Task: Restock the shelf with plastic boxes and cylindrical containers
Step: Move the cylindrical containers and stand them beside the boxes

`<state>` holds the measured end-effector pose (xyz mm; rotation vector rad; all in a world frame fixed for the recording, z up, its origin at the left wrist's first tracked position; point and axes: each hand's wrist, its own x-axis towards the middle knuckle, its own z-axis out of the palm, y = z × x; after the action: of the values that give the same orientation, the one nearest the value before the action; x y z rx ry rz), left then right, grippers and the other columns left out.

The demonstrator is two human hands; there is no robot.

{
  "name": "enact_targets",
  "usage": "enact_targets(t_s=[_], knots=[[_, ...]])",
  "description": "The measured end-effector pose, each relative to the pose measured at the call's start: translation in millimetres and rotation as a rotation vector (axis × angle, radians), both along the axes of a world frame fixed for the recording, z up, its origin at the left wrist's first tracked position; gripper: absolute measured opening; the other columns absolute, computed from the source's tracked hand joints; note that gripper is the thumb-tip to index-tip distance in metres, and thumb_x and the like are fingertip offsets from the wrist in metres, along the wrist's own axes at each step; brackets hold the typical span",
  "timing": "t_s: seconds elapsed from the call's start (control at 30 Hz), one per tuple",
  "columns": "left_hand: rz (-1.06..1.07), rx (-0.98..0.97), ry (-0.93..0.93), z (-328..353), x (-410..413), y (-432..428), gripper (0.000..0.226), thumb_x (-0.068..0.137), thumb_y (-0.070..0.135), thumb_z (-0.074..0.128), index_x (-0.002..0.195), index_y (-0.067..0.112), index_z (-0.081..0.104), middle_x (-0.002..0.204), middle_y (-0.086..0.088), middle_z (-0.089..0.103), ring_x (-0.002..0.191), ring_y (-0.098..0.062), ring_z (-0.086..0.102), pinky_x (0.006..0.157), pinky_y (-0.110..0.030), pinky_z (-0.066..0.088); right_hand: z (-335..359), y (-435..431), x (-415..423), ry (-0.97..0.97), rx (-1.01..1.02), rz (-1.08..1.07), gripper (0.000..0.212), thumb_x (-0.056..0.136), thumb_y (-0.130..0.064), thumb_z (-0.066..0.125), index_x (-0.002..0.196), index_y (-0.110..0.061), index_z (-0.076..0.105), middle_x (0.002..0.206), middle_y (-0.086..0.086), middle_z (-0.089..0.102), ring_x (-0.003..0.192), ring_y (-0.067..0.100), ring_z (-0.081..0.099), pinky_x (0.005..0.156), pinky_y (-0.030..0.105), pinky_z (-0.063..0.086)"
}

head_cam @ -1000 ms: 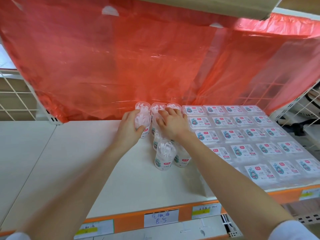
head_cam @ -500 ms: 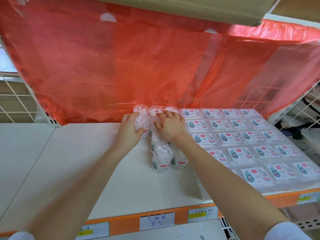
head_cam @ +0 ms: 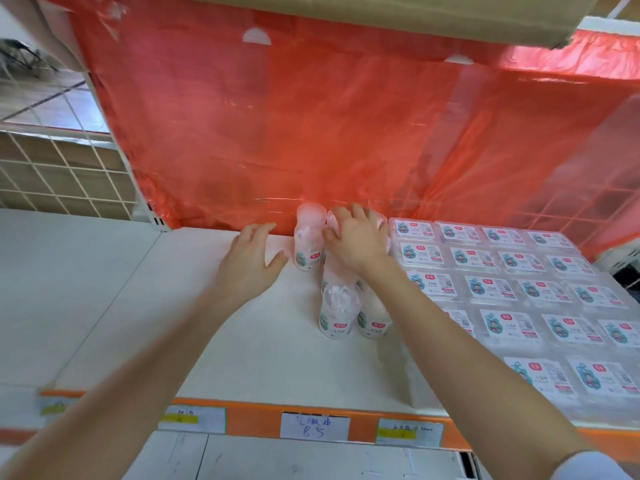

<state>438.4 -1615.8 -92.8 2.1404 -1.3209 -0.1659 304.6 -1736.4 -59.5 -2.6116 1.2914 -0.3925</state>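
Shelf (head_cam: 131, 306): white board, orange front strip with price tags (head_cam: 314, 425).
Cylindrical containers (head_cam: 337, 311): clear, standing in a cluster mid-shelf, just left of the plastic boxes.
Plastic boxes (head_cam: 512, 289): flat, labelled, in rows over the shelf's right part.
My left hand (head_cam: 250, 260): open, fingers spread, empty, just left of the rear container (head_cam: 309, 240).
My right hand (head_cam: 356, 237): palm down on the rear container tops; grip, I cannot tell.
Red plastic sheet (head_cam: 311, 126): hangs behind the shelf.

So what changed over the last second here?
The left hand let go of the back-left cylindrical container and now hangs open beside it. The right hand stays on the back containers; the plastic boxes haven't moved.
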Motion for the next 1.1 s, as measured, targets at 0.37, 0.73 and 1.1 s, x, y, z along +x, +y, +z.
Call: enact_targets(t_s=[0.37, 0.73, 1.1], knots=[[0.239, 0.182, -0.208, -6.1, 37.6, 99.5, 0.052, 0.09, 0.04, 0.049, 0.136, 0.016, 0.042, 0.137, -0.007, 0.044, 0.122, -0.029, 0.04, 0.096, -0.041, 0.036, -2.3, 95.3, 76.2, 0.092, -0.121, 0.327, 0.045, 0.095, -0.042, 0.037, 0.134, -0.02, 0.039, 0.137, 0.008, 0.04, 0.125, 0.032, 0.031, 0.098, 0.049, 0.027], [0.4, 0.204, -0.175, -4.5, 123.4, 269.3, 0.051, 0.092, 0.04, 0.046, 0.136, 0.017, 0.04, 0.137, -0.007, 0.043, 0.124, -0.029, 0.038, 0.097, -0.04, 0.034, -29.0, 247.5, 182.2, 0.142, 0.037, 0.506, 0.04, 0.097, -0.038, 0.033, 0.131, -0.019, 0.041, 0.135, 0.009, 0.041, 0.125, 0.03, 0.032, 0.095, 0.046, 0.028], [0.517, 0.2, -0.159, -6.5, 207.7, 438.1, 0.05, 0.092, 0.04, 0.046, 0.134, 0.014, 0.044, 0.134, -0.009, 0.047, 0.124, -0.032, 0.04, 0.097, -0.041, 0.037, -33.4, 392.5, 291.7, 0.09, 0.047, 0.617, 0.037, 0.094, -0.036, 0.034, 0.123, -0.016, 0.047, 0.129, 0.01, 0.046, 0.119, 0.031, 0.036, 0.091, 0.045, 0.03]])
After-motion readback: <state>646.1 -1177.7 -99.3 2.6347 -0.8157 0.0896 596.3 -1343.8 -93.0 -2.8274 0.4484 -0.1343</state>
